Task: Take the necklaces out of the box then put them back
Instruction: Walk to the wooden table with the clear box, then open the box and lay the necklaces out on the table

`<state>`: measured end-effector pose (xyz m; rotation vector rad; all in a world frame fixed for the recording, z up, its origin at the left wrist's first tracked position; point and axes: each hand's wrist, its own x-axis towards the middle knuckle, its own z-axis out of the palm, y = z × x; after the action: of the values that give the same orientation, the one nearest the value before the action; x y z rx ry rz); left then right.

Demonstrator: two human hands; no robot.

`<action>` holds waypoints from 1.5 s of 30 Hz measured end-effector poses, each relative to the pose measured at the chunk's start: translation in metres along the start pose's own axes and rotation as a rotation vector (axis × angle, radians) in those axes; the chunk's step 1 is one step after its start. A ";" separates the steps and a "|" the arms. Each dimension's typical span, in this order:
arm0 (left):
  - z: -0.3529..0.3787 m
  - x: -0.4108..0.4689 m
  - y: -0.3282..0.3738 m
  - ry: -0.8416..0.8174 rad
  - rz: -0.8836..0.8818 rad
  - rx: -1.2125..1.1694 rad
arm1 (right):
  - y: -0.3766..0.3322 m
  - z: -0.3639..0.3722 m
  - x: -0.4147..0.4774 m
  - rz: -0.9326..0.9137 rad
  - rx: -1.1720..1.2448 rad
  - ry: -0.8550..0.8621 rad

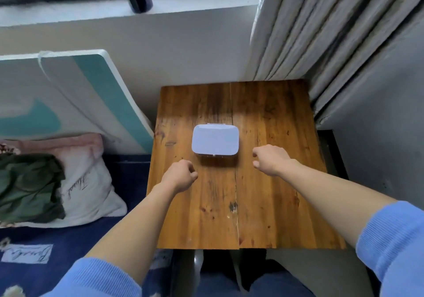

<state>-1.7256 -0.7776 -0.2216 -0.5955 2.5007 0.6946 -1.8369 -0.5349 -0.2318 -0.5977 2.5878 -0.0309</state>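
A small pale lilac box (215,139) with rounded corners sits closed in the middle of the wooden table (270,117). No necklace is in sight; the box's inside is hidden by its lid. My left hand (180,175) hovers just in front of the box and to its left, fingers curled into a loose fist with nothing in them. My right hand (269,159) is close to the box's right front corner, not touching it, fingers bent and slightly apart, holding nothing.
A bed with a dark blue cover (68,246), a white pillow (87,182) and a green cloth (27,186) lies left of the table. A board (75,94) leans on the wall. Grey curtains (332,32) hang at the right, behind the table.
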 end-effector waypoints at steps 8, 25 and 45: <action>0.004 0.112 -0.034 0.023 -0.087 -0.165 | -0.028 0.028 0.067 0.244 0.269 0.016; 0.049 0.145 -0.030 0.002 -0.048 -0.325 | -0.065 0.092 0.111 0.490 0.793 0.182; 0.005 0.164 -0.021 0.198 -0.131 -0.382 | -0.011 -0.020 0.156 0.047 0.415 0.398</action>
<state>-1.8431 -0.8367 -0.3223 -0.9973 2.4896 1.1222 -1.9647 -0.6124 -0.2831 -0.4042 2.8442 -0.7188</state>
